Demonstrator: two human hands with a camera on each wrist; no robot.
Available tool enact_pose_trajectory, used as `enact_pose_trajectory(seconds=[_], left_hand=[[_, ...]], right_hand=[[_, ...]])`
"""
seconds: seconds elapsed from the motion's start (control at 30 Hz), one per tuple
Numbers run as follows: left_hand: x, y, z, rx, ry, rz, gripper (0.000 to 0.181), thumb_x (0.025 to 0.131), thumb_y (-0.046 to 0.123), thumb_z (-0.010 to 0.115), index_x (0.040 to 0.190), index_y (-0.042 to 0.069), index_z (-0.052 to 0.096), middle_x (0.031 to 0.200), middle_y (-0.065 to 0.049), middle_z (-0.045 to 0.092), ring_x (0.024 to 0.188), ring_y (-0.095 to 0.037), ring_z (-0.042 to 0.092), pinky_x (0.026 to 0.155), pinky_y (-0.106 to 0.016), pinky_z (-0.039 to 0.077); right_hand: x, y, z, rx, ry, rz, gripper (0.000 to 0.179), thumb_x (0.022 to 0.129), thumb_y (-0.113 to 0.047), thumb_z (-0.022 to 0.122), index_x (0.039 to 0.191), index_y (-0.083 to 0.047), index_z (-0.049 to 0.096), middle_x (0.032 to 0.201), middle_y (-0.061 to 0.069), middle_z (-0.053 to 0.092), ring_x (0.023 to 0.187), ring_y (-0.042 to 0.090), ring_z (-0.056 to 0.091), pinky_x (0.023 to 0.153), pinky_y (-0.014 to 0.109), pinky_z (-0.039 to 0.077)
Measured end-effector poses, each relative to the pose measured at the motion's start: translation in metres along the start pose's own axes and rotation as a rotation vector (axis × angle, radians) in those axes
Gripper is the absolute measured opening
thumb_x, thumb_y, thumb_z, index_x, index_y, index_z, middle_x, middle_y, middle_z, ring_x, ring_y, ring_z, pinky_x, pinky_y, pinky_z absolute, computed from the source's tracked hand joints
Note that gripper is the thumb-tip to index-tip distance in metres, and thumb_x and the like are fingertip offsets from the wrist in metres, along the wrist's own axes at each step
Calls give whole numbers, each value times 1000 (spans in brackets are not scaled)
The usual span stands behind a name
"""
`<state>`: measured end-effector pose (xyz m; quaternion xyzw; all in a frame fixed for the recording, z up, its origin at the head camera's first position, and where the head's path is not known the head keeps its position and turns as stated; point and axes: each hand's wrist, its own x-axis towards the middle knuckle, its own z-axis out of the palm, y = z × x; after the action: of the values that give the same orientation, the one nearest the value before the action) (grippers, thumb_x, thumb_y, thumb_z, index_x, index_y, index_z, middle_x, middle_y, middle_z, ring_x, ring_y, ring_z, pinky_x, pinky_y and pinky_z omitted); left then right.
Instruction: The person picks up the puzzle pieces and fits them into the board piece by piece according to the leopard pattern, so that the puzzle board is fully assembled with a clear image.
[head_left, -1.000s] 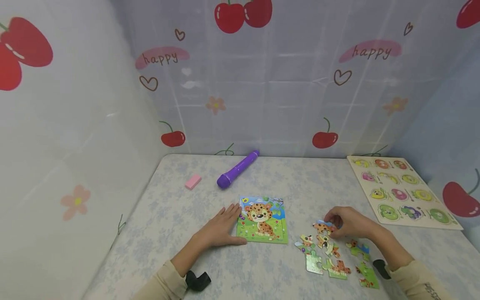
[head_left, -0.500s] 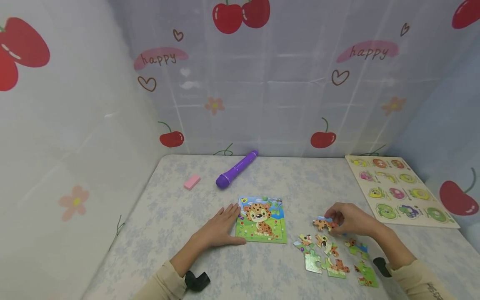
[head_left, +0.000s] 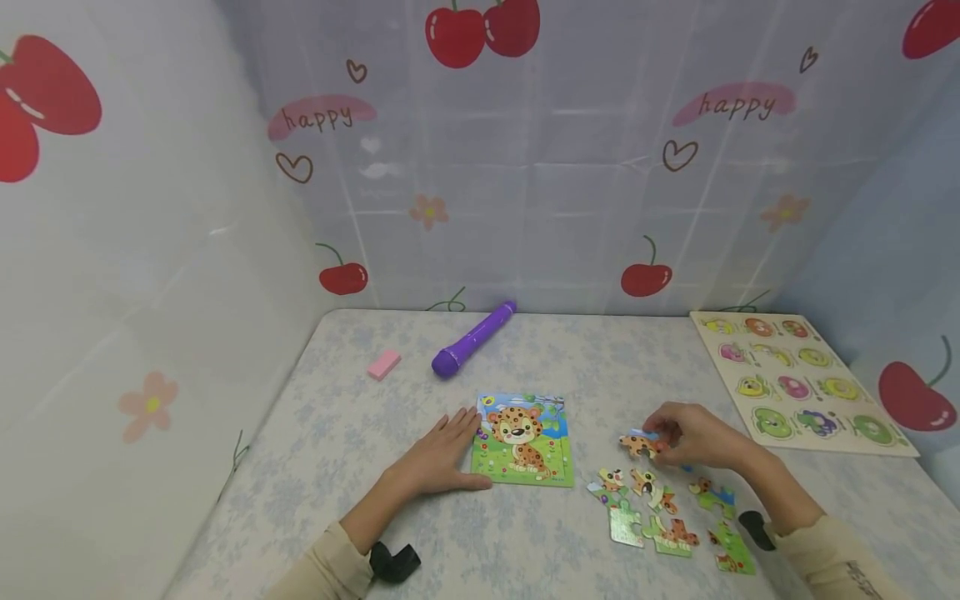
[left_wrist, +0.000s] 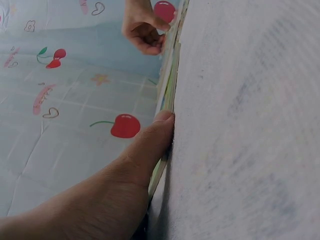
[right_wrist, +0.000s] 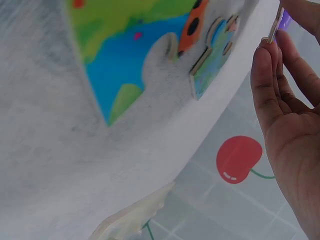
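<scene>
In the head view, a leopard picture board (head_left: 522, 442) lies flat in the middle of the table. My left hand (head_left: 441, 460) rests beside it, fingers and thumb extended, touching its left edge. On the right, my right hand (head_left: 696, 437) pinches a spotted jigsaw piece (head_left: 637, 445) between thumb and fingers. In the right wrist view that jigsaw piece (right_wrist: 274, 25) shows edge-on, held off the table. Several loose jigsaw pieces (head_left: 675, 535) lie just below the right hand. The left wrist view shows my left thumb (left_wrist: 159, 131) against the board's edge.
A purple toy microphone (head_left: 474, 339) and a pink block (head_left: 385, 364) lie behind the board. At the back right is a wooden fruit board (head_left: 795, 383). Printed curtains (head_left: 525, 183) enclose the table at the back and sides.
My right hand has drawn the spotted jigsaw piece away from the loose pieces, a little farther back and to the left. The left hand stays beside the board.
</scene>
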<state>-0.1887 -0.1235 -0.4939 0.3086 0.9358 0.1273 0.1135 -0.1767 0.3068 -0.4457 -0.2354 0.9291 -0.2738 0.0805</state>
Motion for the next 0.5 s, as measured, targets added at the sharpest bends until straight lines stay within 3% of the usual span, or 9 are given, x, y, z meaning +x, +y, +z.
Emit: enact_pose_trajectory(seconds=[0.5], left_hand=[[0, 0, 0, -1, -5, -7, 110, 80, 77, 53, 157, 9, 13, 166, -7, 8, 153, -24, 8, 125, -45, 14]], right_hand=[[35, -26, 3, -19, 0, -32, 32, 76, -19, 83, 103, -9, 70, 90, -3, 61, 76, 6, 55, 65, 22, 52]])
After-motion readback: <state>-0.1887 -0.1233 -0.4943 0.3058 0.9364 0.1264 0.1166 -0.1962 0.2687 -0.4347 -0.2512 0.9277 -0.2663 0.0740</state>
